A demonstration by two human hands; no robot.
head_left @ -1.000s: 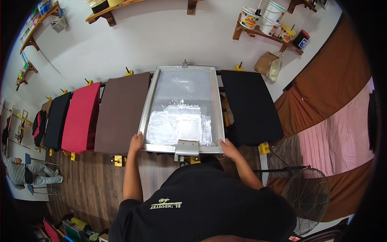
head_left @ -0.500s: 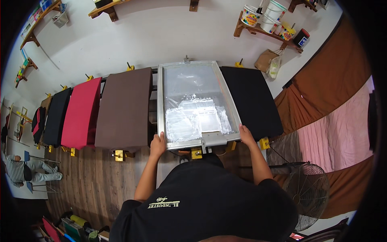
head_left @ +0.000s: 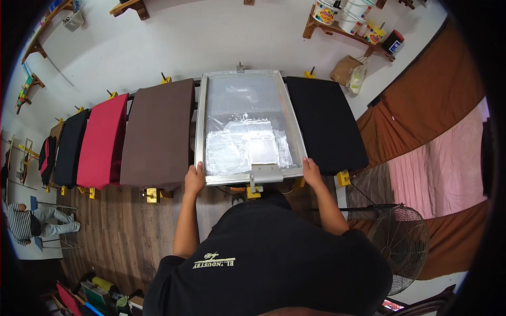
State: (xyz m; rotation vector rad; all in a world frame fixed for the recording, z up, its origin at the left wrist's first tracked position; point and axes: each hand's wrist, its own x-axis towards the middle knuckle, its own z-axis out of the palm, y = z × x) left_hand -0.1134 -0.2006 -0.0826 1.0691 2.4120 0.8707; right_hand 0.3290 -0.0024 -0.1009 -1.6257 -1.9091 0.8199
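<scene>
A metal-framed printing screen (head_left: 246, 79) with a pale mesh lies flat in front of me, between a brown-covered platen (head_left: 159, 131) and a black-covered platen (head_left: 325, 122). My left hand (head_left: 194, 179) grips the frame's near left corner. My right hand (head_left: 311, 172) grips its near right corner. A small grey bracket (head_left: 266, 173) sticks out from the middle of the near edge, between my hands.
More platens run to the left: a red one (head_left: 103, 140) and black ones (head_left: 68, 147). Yellow clamps (head_left: 153, 195) sit under the near edges. Wall shelves hold paint buckets (head_left: 345, 13). A standing fan (head_left: 401, 247) is at my right. A person (head_left: 31, 224) sits far left.
The screen frame, held at its near corners by both hands, shifted right from beside the brown platen toward the black one, then settled square between them. Both hands kept their grip.
</scene>
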